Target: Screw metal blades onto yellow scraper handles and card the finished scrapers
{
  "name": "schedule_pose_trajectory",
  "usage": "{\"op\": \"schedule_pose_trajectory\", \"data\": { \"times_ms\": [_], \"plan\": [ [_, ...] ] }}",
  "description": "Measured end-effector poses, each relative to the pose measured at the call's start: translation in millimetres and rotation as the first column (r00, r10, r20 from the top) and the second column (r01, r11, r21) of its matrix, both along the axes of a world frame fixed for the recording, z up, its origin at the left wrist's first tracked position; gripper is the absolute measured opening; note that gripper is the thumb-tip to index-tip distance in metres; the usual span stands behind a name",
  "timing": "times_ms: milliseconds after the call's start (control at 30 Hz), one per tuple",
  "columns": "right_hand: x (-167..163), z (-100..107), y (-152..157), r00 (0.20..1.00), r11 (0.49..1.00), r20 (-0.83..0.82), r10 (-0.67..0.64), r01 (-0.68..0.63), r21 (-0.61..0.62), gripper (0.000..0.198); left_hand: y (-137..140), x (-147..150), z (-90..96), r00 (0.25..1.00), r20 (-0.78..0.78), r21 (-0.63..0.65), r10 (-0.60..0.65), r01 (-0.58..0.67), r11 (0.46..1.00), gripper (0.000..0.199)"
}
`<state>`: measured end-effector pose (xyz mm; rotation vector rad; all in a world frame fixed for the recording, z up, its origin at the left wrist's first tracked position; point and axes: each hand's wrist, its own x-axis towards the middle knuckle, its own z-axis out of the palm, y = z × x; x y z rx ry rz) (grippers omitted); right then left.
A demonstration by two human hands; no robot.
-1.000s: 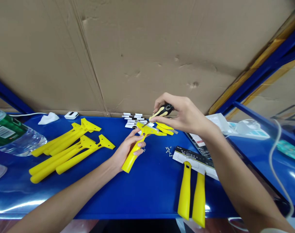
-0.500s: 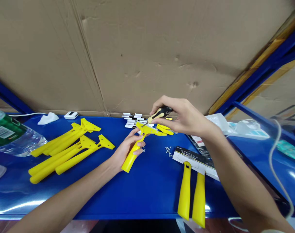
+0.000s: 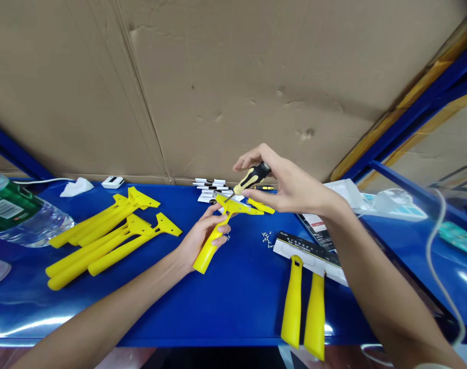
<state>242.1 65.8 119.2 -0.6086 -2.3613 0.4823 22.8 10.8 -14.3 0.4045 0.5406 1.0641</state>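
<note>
Yellow scraper, grasped around its handle by the left grip, is raised and tilted, its forked head pointing up and away from the person toward the right grip. The largest thing is the cardboard sheet standing beyond both grips. The blue tabletop spreads beneath them. A clear bottle with a green label is far left of the left grip. Between that bottle and the left grip lie more yellow scrapers, heads pointing away from the person. Below the right grip is a black-and-white box; two yellow handles reach from it toward the person. The right grip is loosely curled around a black-and-cream screwdriver; its shaft runs down to the scraper's head, though whether the tip sits in a screw I cannot tell. White strips are stacked just beyond the left grip. A crumpled white tissue and a small white device rest beyond it, to its left. Smallest are the loose screws, between the left grip and the box.
</note>
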Motion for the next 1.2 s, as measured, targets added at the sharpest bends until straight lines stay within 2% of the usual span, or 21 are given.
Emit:
{"op": "schedule_pose_trajectory", "data": {
  "times_ms": [100, 233, 367, 533, 667, 733, 867, 933, 1033, 1200],
  "plan": [
    [0.1, -1.3, 0.9, 1.000, 1.000, -0.028, -0.001, 0.001, 0.008, 0.033, -0.4, 0.0, 0.3, 1.000, 0.004, -0.004, 0.004, -0.004, 1.000, 0.048],
    [-0.1, -0.8, 1.5, 0.999, 0.991, 0.010, -0.047, 0.046, 0.122, 0.034, -0.4, 0.0, 0.6, 1.000, 0.010, -0.001, 0.004, -0.004, 1.000, 0.047],
    [-1.3, 0.0, 0.5, 1.000, 0.998, 0.026, 0.009, -0.011, 0.062, 0.026, 0.0, -0.2, 0.8, 1.000, 0.012, -0.006, 0.005, -0.005, 1.000, 0.049],
    [-1.9, -1.0, 1.0, 0.996, 0.988, -0.027, -0.079, 0.082, 0.129, 0.030, -1.0, 0.7, -0.1, 1.000, -0.010, 0.001, -0.021, 0.021, 1.000, 0.051],
    [-0.8, -1.8, 2.0, 0.998, 0.999, -0.054, 0.032, -0.032, -0.001, 0.030, -0.9, 0.6, -0.4, 1.000, -0.006, 0.009, -0.024, 0.024, 1.000, 0.051],
    [-0.8, -2.7, 2.4, 0.996, 0.998, -0.080, 0.036, -0.039, -0.039, 0.027, -0.6, 0.3, 0.3, 1.000, -0.003, 0.009, -0.017, 0.017, 1.000, 0.052],
    [-1.3, -3.1, 2.0, 0.998, 1.000, -0.060, -0.027, 0.027, 0.005, 0.030, -0.7, 0.4, 1.7, 1.000, -0.002, 0.012, -0.026, 0.026, 1.000, 0.051],
    [-1.3, -2.5, 1.1, 0.999, 1.000, -0.041, -0.010, 0.009, -0.010, 0.031, -0.6, 0.6, 2.2, 1.000, 0.000, 0.002, -0.023, 0.023, 1.000, 0.050],
    [-1.9, -1.6, -0.4, 0.999, 0.998, -0.029, 0.025, -0.026, -0.062, 0.022, -0.1, 0.8, 3.1, 1.000, 0.005, -0.021, 0.009, -0.009, 1.000, 0.051],
    [-4.7, -0.6, -4.3, 1.000, 0.999, -0.019, -0.019, 0.019, -0.026, 0.024, -0.1, 1.8, 4.4, 1.000, -0.013, -0.011, 0.009, -0.009, 1.000, 0.054]
  ]
}}
